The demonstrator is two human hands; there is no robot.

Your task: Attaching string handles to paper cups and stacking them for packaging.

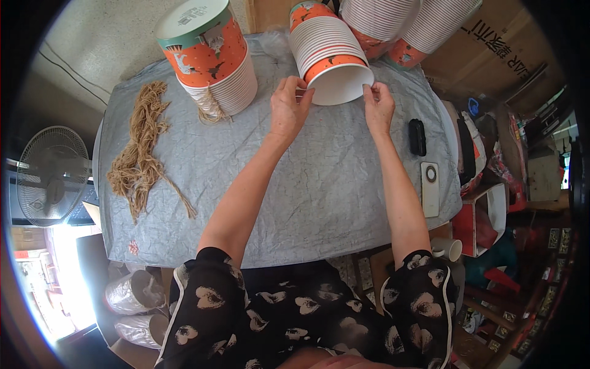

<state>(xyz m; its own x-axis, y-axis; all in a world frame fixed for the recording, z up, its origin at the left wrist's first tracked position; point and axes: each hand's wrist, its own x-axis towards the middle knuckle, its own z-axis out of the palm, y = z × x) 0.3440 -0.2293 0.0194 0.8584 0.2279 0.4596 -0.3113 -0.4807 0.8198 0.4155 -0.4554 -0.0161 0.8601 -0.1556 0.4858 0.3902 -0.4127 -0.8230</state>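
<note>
A stack of nested paper buckets (326, 40) lies tilted at the far middle of the table, its white rims bunched together. The nearest orange bucket (340, 87) turns its white open mouth toward me. My left hand (290, 109) pinches its rim on the left side. On the right side of that same rim, my right hand (379, 109) grips with thumb and fingers. Left of them, another bucket stack (212, 52) stands upside down, green-edged base up, with twine (210, 106) hanging on its near side. A loose bundle of brown twine (140, 150) is spread over the left of the table.
A grey cloth covers the table (307, 203). More bucket stacks (424, 31) lean at the back right before a cardboard box (491, 49). A black case (417, 137) and a phone (430, 190) lie right. A fan (52, 175) stands left; a mug (453, 249) sits below the right edge.
</note>
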